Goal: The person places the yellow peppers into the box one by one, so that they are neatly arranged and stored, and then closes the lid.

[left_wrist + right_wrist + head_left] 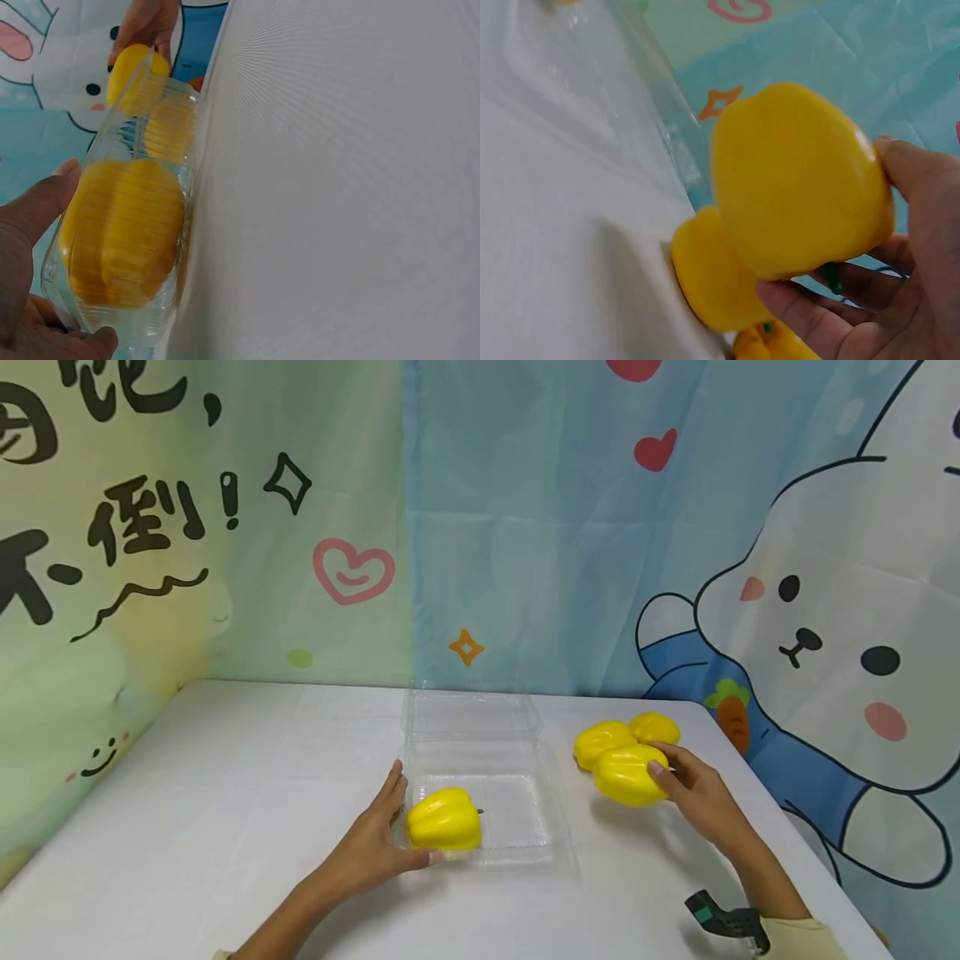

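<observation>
A yellow bell pepper (630, 775) is held up off the table in my right hand (701, 793), thumb on one side and fingers on the other. In the right wrist view this pepper (802, 180) shows a short green stem beside the fingers. Two more yellow peppers, one at the left (600, 743) and one behind (656, 727), lie close to it. Another yellow pepper (444, 820) lies in the near left of a clear plastic container (517, 853). My left hand (375, 852) rests against the container's near left corner, with thumb and fingers extended along its sides.
The container's clear lid (472, 714) is folded back toward the wall. A white table (225, 793) lies beneath everything. Behind it hangs a printed cloth (525, 527) with a cartoon rabbit. A black device (723, 918) is strapped to the right wrist.
</observation>
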